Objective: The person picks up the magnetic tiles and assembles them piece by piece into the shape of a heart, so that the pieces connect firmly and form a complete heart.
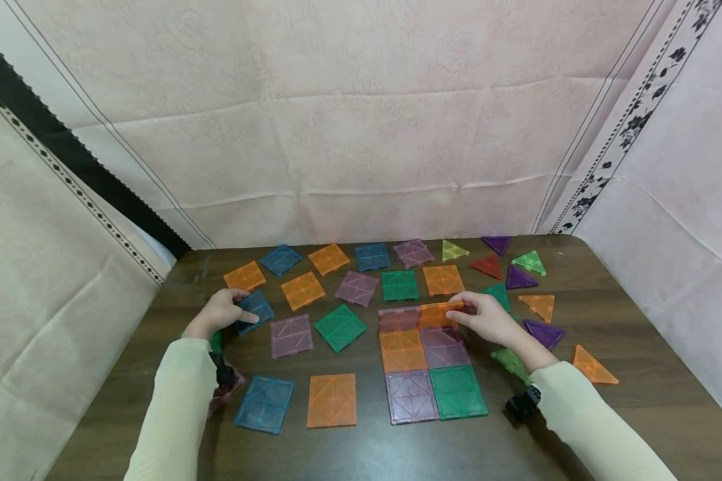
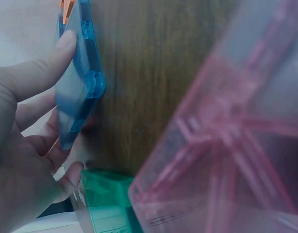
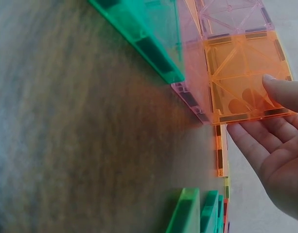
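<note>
My left hand [image 1: 219, 314] pinches a blue square tile [image 1: 255, 311] at the left of the table; the left wrist view shows the thumb on one face of the blue tile [image 2: 78, 82] and fingers behind it. My right hand [image 1: 487, 322] holds an upright orange square tile [image 1: 436, 315], thumb in front and fingers behind, as the right wrist view shows on the orange tile [image 3: 236, 63]. Beside it stands an upright pink-purple tile [image 1: 399, 319]. Both rise from the far edge of a flat block with orange [image 1: 403, 351], purple [image 1: 445, 347], pale purple [image 1: 412, 397] and green [image 1: 458, 392] squares.
Loose squares, including a blue one [image 1: 265, 405], an orange one [image 1: 331, 400] and a green one [image 1: 340, 327], lie left of the block. Several triangles, among them a purple one [image 1: 543, 333] and an orange one [image 1: 593, 365], lie at the right. Cloth [image 1: 361, 133] hangs behind the table.
</note>
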`<state>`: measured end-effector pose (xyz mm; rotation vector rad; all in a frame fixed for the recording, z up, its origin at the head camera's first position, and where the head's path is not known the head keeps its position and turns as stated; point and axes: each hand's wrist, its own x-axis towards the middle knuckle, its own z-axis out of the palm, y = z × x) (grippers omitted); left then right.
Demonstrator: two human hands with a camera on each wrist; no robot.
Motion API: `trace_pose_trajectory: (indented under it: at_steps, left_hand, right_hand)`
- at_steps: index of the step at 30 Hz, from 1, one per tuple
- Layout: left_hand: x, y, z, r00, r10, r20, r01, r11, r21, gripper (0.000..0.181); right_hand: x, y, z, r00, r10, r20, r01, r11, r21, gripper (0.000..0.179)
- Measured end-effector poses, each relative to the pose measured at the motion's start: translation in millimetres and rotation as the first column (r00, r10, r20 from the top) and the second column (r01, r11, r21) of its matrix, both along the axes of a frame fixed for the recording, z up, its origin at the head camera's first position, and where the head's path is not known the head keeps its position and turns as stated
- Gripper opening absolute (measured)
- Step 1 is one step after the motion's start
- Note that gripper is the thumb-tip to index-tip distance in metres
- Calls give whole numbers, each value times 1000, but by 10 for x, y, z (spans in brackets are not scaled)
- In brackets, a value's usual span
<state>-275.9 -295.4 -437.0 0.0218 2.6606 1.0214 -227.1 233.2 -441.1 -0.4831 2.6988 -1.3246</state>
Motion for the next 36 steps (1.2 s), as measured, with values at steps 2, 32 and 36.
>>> trace_pose_trajectory:
  at_steps: [2, 32, 36]
  left_hand:
    - [-5, -7, 9, 1000, 21, -8, -21, 1000, 11, 72]
    - [556, 1378, 803, 901, -247, -356, 357, 889, 286, 28]
    - [717, 1741, 734, 890, -260, -375, 398, 845, 359, 25]
  right_hand:
    - [-2, -1, 1, 1000, -2, 0, 2, 1000, -1, 25]
    - [164, 38, 322, 998, -48, -49, 41, 990, -137, 36]
    - [316, -24, 463, 997, -40, -71, 25, 980, -200, 36]
